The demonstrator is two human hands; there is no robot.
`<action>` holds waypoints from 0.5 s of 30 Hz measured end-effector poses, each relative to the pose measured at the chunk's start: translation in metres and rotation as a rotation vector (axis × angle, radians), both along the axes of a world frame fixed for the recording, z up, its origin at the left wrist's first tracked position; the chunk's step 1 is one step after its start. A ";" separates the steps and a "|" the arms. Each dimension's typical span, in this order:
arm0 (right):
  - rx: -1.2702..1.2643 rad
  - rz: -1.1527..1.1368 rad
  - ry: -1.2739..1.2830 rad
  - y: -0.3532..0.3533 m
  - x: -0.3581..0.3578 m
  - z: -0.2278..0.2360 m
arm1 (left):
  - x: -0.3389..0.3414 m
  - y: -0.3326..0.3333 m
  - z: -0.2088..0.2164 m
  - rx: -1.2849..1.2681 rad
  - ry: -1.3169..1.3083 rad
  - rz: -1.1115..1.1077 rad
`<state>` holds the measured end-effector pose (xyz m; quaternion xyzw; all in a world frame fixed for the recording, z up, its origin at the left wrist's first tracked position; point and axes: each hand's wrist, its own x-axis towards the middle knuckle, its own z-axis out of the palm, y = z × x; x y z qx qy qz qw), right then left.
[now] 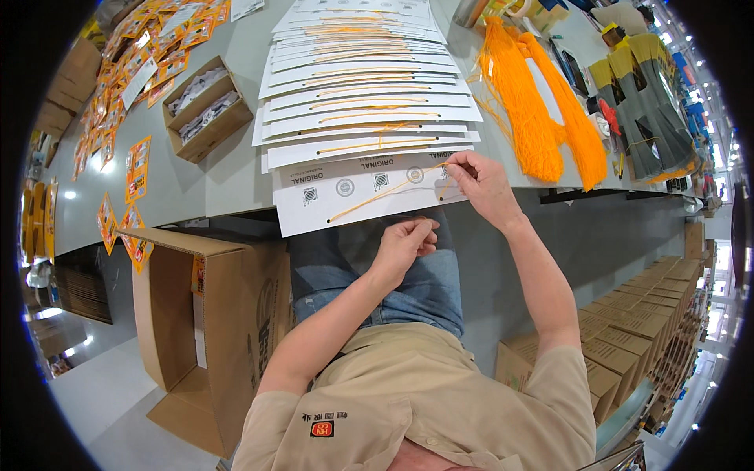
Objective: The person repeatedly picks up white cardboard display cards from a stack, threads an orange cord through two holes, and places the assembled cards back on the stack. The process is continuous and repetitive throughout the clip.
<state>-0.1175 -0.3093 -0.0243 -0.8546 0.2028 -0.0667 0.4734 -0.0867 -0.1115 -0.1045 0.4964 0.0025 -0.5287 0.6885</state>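
Observation:
A white printed card (302, 216) lies at the table's front edge, partly jutting over it, with an orange cord (363, 203) slanting across from a hole at its left. At the card's right end my right hand (488, 191) pinches that cord between thumb and fingertips. My left hand (403, 250) is just below the card's lower edge, over my lap, its fingers curled and pressed together. Whether anything thin is between them is too small to make out. Behind the front card, a fanned row of white cards (292, 108) runs away from me, each with orange cord across it.
Hanks of orange cord (518, 110) lie at the right, near grey-and-yellow gloves (640, 102). To the left stand a small divided carton (225, 125) and scattered orange packets (137, 169). An open cardboard box (228, 290) is by my left side; several cartons (628, 330) line the right.

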 end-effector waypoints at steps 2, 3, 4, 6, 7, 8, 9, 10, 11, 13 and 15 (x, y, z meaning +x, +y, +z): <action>-0.009 0.011 -0.022 -0.003 -0.002 -0.002 | 0.001 -0.005 0.000 -0.021 0.050 0.057; -0.008 0.013 -0.047 -0.004 -0.003 -0.003 | 0.002 -0.007 0.000 -0.048 0.074 0.091; -0.007 0.013 -0.071 -0.004 -0.004 -0.003 | 0.002 -0.010 0.000 -0.049 0.102 0.125; -0.072 0.036 -0.082 -0.004 -0.005 -0.003 | 0.002 -0.017 0.001 -0.107 0.164 0.221; -0.105 0.049 -0.088 -0.003 -0.007 -0.002 | 0.002 -0.021 0.001 -0.173 0.182 0.263; -0.084 0.058 -0.063 0.000 -0.008 -0.001 | 0.001 -0.025 0.001 -0.173 0.252 0.263; -0.062 0.068 -0.038 0.003 -0.010 -0.001 | 0.000 -0.029 0.001 -0.220 0.310 0.256; -0.031 0.067 0.008 0.006 -0.013 0.000 | -0.002 -0.032 0.000 -0.296 0.354 0.259; -0.050 0.052 -0.019 0.011 -0.017 0.000 | -0.004 -0.033 0.000 -0.281 0.310 0.139; -0.062 0.036 -0.105 0.021 -0.032 -0.002 | -0.009 -0.029 -0.003 -0.226 0.198 -0.083; 0.146 -0.076 0.070 0.034 -0.049 -0.009 | -0.012 -0.015 -0.008 -0.144 0.091 -0.184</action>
